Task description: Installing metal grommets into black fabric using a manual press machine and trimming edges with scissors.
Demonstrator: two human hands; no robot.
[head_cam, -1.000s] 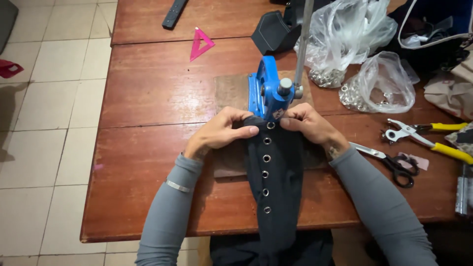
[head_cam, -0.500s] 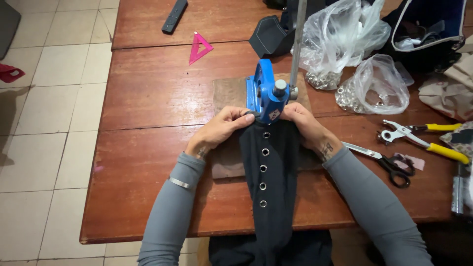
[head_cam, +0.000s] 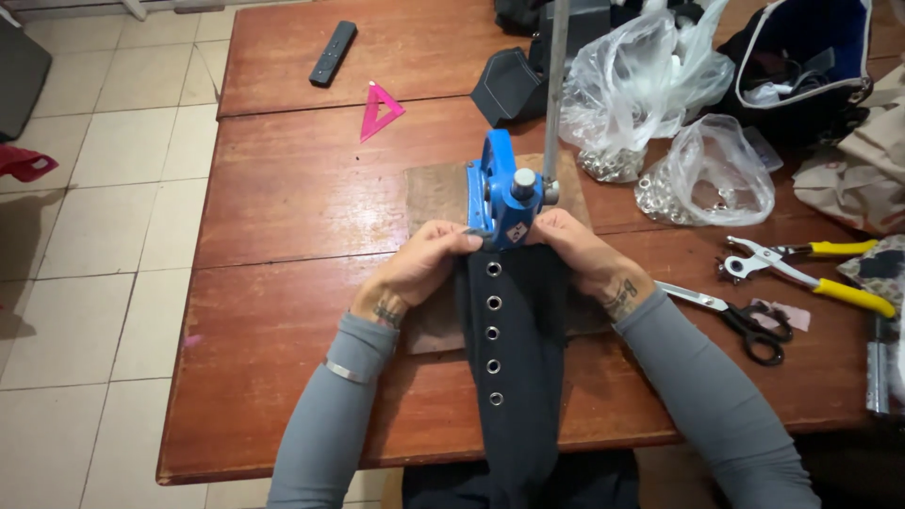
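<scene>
We've got left hand [head_cam: 419,269] and right hand [head_cam: 577,253] both pinched shut on the dark fabric strip [head_cam: 514,377] at its eyelet end under the blue eyelet press [head_cam: 500,193]; soft, limp, so grip edges beside the eyelets.

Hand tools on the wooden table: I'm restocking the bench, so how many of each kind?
Blue hand press: 1
Yellow-handled hole punch pliers: 1
Black-handled scissors: 1
Pink plastic triangle ruler: 1
Total: 4
</scene>
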